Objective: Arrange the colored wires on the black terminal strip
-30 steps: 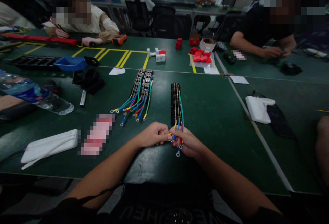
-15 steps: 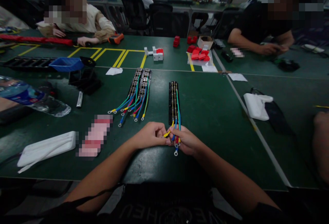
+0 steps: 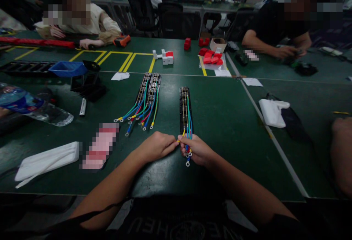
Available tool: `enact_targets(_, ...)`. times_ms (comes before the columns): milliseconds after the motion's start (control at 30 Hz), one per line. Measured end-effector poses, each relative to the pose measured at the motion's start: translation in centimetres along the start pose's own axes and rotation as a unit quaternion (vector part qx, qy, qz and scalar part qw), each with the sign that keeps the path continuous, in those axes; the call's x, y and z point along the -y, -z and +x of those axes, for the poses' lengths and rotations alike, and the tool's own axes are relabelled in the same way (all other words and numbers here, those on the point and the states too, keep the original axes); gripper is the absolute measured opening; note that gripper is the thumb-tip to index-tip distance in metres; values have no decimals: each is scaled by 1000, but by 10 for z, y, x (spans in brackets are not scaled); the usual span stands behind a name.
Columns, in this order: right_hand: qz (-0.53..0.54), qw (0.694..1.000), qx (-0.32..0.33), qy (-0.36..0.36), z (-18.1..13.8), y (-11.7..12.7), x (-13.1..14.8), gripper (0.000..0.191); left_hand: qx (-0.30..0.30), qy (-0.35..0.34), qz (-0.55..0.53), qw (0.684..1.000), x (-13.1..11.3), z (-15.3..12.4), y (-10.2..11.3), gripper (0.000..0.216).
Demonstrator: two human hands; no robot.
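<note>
A black terminal strip (image 3: 182,108) lies lengthwise on the green table, its coloured wires running toward me. My right hand (image 3: 199,150) is closed around the lower part of these wires (image 3: 188,130); several ring terminals (image 3: 187,163) hang out below its fingers. With thumb and fingers pinched, my left hand (image 3: 158,146) grips the end of the yellow wire (image 3: 183,133), whose tip is hidden by the fingers. Two similar strips (image 3: 150,89) with blue, green, red and yellow wires (image 3: 143,113) lie to the left, untouched, their ring terminals fanned toward me.
On the left are a plastic bottle (image 3: 35,104), a white marker (image 3: 83,107), a blue tray (image 3: 68,68) and a white flat device (image 3: 48,161). Red parts (image 3: 211,58) lie at the back. A white device (image 3: 273,112) rests to the right. Co-workers sit opposite.
My left hand has turned, its fingers now straighter and covering the yellow wire's end, which showed before. My right hand keeps its hold on the wires. The view has shifted slightly.
</note>
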State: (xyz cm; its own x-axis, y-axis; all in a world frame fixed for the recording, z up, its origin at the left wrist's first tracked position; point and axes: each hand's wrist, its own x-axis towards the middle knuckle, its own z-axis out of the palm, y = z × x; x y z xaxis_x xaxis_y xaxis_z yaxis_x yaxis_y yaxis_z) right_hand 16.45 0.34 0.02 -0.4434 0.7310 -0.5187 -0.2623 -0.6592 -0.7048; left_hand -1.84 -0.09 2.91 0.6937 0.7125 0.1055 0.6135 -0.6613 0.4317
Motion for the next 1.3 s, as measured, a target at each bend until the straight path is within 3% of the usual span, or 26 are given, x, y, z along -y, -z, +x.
enact_targets(333,28,1000,-13,-4,2,3,0,28,-86,5,-38,996,1,-2,2,24)
enact_targets(633,26,999,1,22,3,7,-5,30,-50,43,-42,997,-6,1,-3,27)
enact_targets(967,21,999,-6,36,3,7,-8,30,-60,26,-69,995,-4,1,-3,19)
enact_targets(1300,15,999,-9,49,2,7,-7,30,-41,35,-27,998,-9,1,-4,28)
